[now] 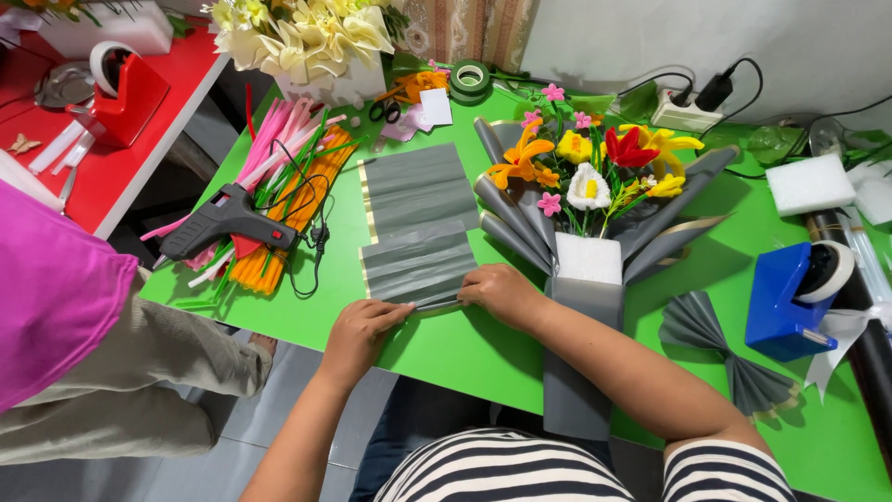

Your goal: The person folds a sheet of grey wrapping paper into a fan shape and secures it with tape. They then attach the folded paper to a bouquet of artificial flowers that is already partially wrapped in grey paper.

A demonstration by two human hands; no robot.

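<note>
A grey sheet of paper [416, 223] with gold edges lies pleated on the green table [465, 344]. My left hand [362, 325] pinches its near edge from the left, and my right hand [502, 290] presses the same edge from the right. Just right of my right hand stands a bouquet of paper flowers [595, 167], orange, yellow, red, white and pink, wrapped in grey pleated paper around a white foam block [588, 257]. A finished grey paper fan [734, 358] lies further right.
A black glue gun [223, 221] rests on a pile of pink, green and orange pipe cleaners [283, 158]. A blue tape dispenser [790, 297] is at right, a red one [125, 88] on the red table at left. Another person in pink sits at left.
</note>
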